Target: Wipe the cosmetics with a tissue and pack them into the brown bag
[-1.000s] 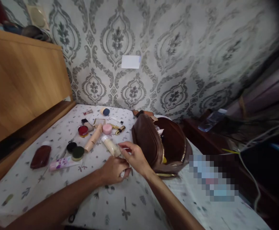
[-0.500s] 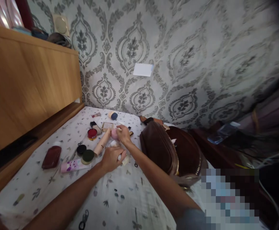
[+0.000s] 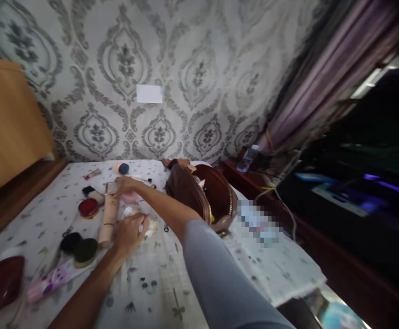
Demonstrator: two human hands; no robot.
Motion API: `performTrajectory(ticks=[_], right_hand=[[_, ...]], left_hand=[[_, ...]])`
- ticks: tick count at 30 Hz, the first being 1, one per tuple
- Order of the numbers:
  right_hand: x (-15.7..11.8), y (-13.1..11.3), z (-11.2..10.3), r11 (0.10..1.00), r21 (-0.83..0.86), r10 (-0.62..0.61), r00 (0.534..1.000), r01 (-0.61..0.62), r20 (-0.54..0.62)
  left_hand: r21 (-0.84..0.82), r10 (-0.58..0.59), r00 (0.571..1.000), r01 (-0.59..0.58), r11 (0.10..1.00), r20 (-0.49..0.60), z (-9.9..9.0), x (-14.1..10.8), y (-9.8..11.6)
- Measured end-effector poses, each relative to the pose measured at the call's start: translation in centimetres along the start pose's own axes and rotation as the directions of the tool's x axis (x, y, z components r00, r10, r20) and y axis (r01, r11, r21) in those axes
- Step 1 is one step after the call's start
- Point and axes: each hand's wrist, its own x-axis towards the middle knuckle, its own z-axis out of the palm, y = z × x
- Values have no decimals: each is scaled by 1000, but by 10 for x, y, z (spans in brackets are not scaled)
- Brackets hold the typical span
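Note:
My left hand (image 3: 131,233) is closed around a small whitish item (image 3: 141,227), partly hidden by the fingers. My right hand (image 3: 125,184) reaches farther out, beside a flat case (image 3: 110,188) and the top of a beige tube (image 3: 108,219); its fingertips are too blurred to read. Below that hand lies a round pink item (image 3: 129,197). To the left are a red round container (image 3: 88,207), a dark-capped bottle (image 3: 93,194), a green-topped jar (image 3: 85,252), a black round item (image 3: 71,242) and a pink tube (image 3: 50,280).
An open brown bag (image 3: 188,194) stands right of my hands on the patterned sheet (image 3: 158,283). A dark red pouch (image 3: 2,281) lies at the lower left. A clear bottle (image 3: 248,158) is near the curtain. Wooden furniture (image 3: 10,123) borders the left.
The view has swung right, so things sit farther left. My right hand has moved off the pink item toward the flat case. My left hand keeps its closed pose.

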Motion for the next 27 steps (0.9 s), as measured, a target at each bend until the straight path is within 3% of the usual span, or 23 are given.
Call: performTrajectory(ticks=[5, 11, 13, 16, 19, 22, 24, 27], right_hand=[[6, -4, -10, 998, -53, -22, 986, 31, 166], [-15, 0, -15, 995, -104, 14, 978, 7, 207], [-26, -2, -15, 992, -128, 20, 992, -4, 122], [-39, -11, -17, 989, -132, 48, 991, -64, -125], [-50, -22, -24, 979, 18, 199, 939, -202, -279], [-66, -29, -34, 917, 263, 370, 888, -301, -273], [-83, -30, -37, 852, 435, 419, 876, -290, -238], [-122, -29, -35, 710, 681, 420, 884, -181, -203]], left_hand=[[16, -19, 999, 19, 1000, 50, -2, 3, 0], [107, -8, 998, 2, 994, 56, 0, 2, -2], [159, -22, 998, 12, 987, 62, 0, 2, 0], [257, -50, 991, 17, 966, 120, -1, 2, 5], [354, -69, 975, -11, 935, 212, -4, 5, 10], [438, -98, 955, -36, 898, 280, -11, 8, 14], [471, -137, 942, -25, 882, 306, -18, 10, 16], [477, -165, 932, -9, 879, 322, -26, 10, 18]])
